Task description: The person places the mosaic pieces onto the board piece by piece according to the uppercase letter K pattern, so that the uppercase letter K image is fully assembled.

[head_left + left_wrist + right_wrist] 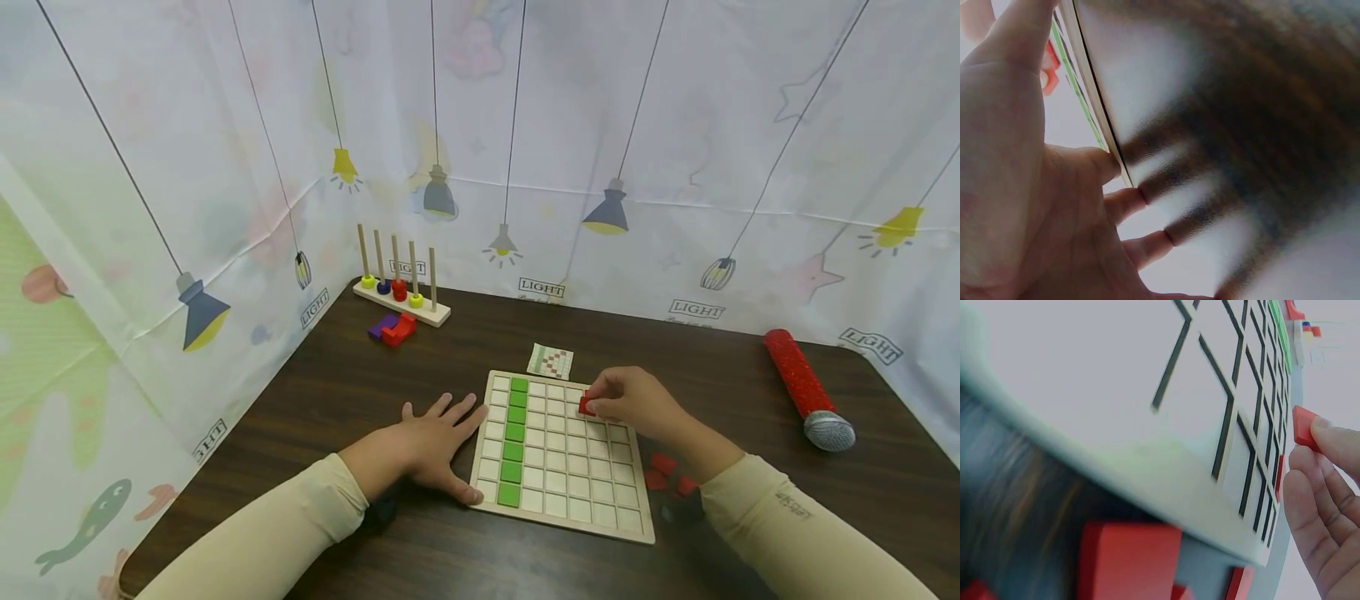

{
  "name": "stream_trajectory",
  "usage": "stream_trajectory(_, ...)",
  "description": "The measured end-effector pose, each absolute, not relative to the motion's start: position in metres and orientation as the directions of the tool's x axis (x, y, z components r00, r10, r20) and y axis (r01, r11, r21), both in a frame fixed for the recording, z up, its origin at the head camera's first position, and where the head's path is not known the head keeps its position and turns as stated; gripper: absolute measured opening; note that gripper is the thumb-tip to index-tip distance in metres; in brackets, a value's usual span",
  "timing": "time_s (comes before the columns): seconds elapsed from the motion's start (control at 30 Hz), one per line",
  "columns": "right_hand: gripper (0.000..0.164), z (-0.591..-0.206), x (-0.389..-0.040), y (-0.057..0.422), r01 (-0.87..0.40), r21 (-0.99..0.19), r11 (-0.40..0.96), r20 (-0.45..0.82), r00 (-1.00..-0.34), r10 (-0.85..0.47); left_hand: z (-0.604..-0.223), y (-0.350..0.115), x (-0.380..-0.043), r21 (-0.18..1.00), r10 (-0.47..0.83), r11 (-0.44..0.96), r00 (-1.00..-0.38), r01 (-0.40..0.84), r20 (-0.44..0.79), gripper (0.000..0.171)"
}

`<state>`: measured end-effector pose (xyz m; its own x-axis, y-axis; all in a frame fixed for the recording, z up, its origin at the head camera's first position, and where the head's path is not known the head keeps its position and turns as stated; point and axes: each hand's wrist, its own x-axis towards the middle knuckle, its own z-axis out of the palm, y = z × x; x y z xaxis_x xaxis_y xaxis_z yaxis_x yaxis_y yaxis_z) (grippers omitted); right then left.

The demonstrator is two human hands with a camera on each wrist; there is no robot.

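A wooden grid board (558,522) lies on the table, its second column from the left filled with green square tiles (513,451). My left hand (435,446) rests with spread fingers at the board's left edge, thumb by its lower left corner. Over the upper right of the grid, my right hand (637,406) pinches a red square tile (1304,427) between thumb and fingers. Another red tile (1280,477) sits in the grid just under that hand. Beside the board's right edge are several loose red tiles (657,480), partly near the right sleeve.
A small printed pattern card (551,361) lies behind the board. At the back left stand a wooden peg stand (431,312) with colored rings and red and purple blocks (398,331). A red microphone (798,375) lies at the right. Printed curtains hang behind the table.
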<state>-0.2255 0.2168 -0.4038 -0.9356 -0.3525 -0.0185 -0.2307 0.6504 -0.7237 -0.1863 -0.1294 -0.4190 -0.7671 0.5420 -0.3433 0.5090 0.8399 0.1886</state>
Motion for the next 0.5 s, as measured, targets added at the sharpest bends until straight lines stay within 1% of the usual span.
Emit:
stream_trajectory(0.13, 0.008, -0.406, -0.228, 0.208, -0.220, -0.727, 0.650, -0.038, -0.933, -0.358, -0.420, -0.129, -0.186, 0.188, 0.542, 0.840, -0.766, 0.510, -0.346, 0.125)
stream_trajectory(0.33, 0.005, -0.412, -0.232, 0.202, -0.262, -0.622, 0.738, -0.012, -0.939, -0.344, -0.420, -0.129, -0.186, 0.166, 0.538, 0.842, -0.770, 0.514, -0.344, 0.125)
stream_trajectory(0.5, 0.006, -0.413, -0.232, 0.198, -0.283, -0.581, 0.763, -0.002, -0.937, -0.348, -0.419, -0.129, -0.186, 0.157, 0.530, 0.846, -0.774, 0.509, -0.347, 0.125)
